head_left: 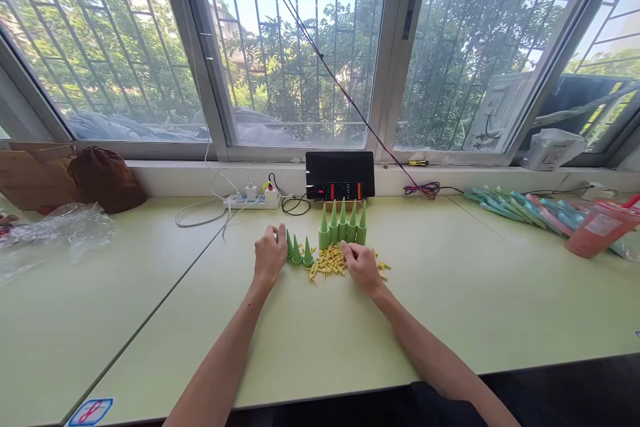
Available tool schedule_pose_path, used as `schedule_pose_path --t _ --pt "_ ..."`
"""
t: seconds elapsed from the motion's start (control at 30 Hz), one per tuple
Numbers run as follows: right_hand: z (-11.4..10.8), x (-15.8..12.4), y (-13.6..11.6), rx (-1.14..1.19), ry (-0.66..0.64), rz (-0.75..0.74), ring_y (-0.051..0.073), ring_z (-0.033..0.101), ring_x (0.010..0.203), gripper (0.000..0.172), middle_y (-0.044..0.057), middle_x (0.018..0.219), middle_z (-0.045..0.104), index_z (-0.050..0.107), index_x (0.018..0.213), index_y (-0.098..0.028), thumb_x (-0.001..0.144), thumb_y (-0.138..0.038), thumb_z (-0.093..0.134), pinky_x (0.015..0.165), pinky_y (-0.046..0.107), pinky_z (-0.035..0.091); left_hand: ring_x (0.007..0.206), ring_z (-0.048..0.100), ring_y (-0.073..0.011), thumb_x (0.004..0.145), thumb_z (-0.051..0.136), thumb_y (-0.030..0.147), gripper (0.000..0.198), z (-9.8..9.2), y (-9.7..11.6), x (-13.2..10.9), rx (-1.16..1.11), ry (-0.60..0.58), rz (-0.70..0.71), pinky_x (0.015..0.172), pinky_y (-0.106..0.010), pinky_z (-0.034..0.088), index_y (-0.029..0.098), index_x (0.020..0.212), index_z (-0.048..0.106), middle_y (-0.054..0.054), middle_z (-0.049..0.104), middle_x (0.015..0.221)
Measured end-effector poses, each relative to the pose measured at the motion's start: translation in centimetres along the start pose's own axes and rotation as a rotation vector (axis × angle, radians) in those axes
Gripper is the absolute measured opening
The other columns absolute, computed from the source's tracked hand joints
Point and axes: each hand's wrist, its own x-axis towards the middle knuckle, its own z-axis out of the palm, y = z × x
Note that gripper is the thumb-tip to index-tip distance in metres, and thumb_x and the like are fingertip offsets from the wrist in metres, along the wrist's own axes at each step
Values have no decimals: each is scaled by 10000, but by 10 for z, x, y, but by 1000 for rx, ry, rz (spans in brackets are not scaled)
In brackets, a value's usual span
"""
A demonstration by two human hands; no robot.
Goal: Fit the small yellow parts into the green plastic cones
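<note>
My left hand [270, 255] is closed at the left end of a short row of small green cones [297, 253]; a bit of green shows between thumb and fingers, apparently one of these cones. Behind the pile stands a row of taller green pointed pieces [343, 227], upright on cylindrical bases. Many small yellow plastic pieces [327, 262] lie loose in a heap in front of them. Over the heap's right part is my right hand [364, 268], its fingers curled in a pinch. What it holds, if anything, is hidden.
A dark tablet [340, 170] and a lit display [343, 191] stand behind the pieces. Left of them lies a power strip [245, 201] with cables. Far right are plastic-wrapped items [525, 210] and a red drink cup [600, 230]; far left, a brown bag [106, 179] and clear plastic [75, 230].
</note>
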Motion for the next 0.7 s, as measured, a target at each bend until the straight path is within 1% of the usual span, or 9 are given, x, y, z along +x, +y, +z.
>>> schedule_pose_path --t 0.1,0.2,0.37,0.43,0.53,0.6,0.7 --pt "0 0 1 -5 -3 -2 99 337 467 501 -28 496 396 374 541 -191 932 -503 382 464 242 255 764 643 -294 943 275 509 445 -4 5 -2 50 7 -14 653 -331 405 201 907 593 -107 675 722" --pt "0 1 1 -27 3 -11 102 341 472 503 -25 498 399 382 542 -191 932 -510 366 470 243 258 815 640 -316 939 265 534 463 -9 11 -4 93 17 -71 621 -336 403 210 941 596 -124 691 805" --pt "-1 0 -1 -43 1 -3 107 355 476 527 -18 505 419 391 542 -192 929 -546 345 476 248 267 868 637 -293 945 299 508 417 -14 16 -7 72 96 -87 636 -329 429 213 1000 589 -118 699 907" --pt "-2 0 -1 -40 1 -2 108 357 474 532 -17 504 422 403 542 -191 926 -554 350 475 249 267 869 637 -293 947 297 502 418 -14 16 -7 74 108 -97 637 -332 431 207 1007 586 -122 696 923" --pt "-1 0 -1 -38 -1 4 109 353 474 531 -15 503 420 408 541 -191 922 -559 361 471 249 265 861 637 -306 955 265 491 437 -12 12 -5 87 53 -113 632 -338 422 195 971 585 -140 692 905" --pt "-1 0 0 -29 -4 9 107 343 473 528 -16 503 416 406 542 -191 923 -554 365 469 249 261 849 637 -310 961 237 484 455 -10 10 -4 83 12 -91 630 -340 414 188 936 581 -150 688 873" --pt "0 0 1 -9 -6 6 104 335 473 519 -21 504 409 402 544 -190 923 -544 375 468 248 255 811 639 -302 966 227 473 454 -7 7 -3 74 -6 -66 639 -338 409 186 895 571 -140 680 797"
